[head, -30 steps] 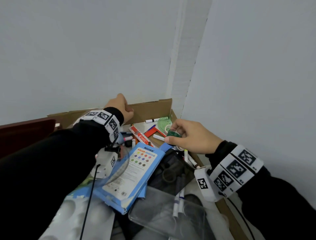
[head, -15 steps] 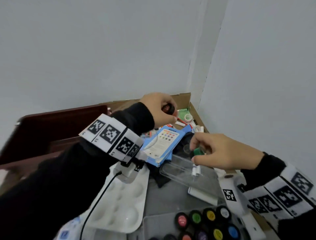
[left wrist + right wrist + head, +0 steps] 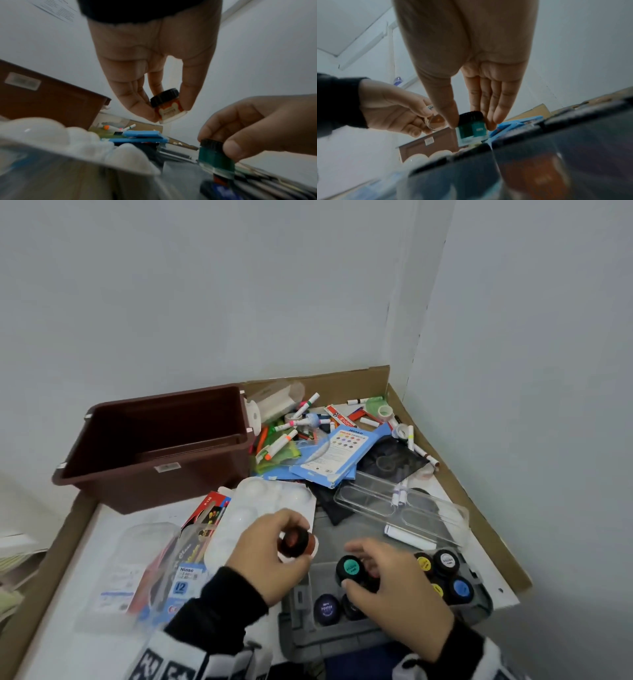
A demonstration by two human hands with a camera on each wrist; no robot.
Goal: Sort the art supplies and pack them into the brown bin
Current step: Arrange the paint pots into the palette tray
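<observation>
Here we see the brown bin [image 3: 154,446] standing at the far left of the cardboard tray [image 3: 479,508], well apart from both hands, with a heap of markers [image 3: 284,440] just to its right. Nearer us lie a blue pencil box [image 3: 339,453], a white palette [image 3: 260,508] and a clear case [image 3: 404,508], all outside the bin. At the near edge sits a grey paint tray [image 3: 301,628] that holds several black-capped jars. Our left hand [image 3: 270,559] is raised over the palette, its thumb and fingers curled round a red jar [image 3: 167,106], which is tilted and clear of any surface. Our right hand [image 3: 394,583] is over the paint tray, thumb on one side and straight fingers on the other, pinching the cap of a green jar [image 3: 471,127]. We cannot tell whether that jar rests in its slot or hangs just above it.
</observation>
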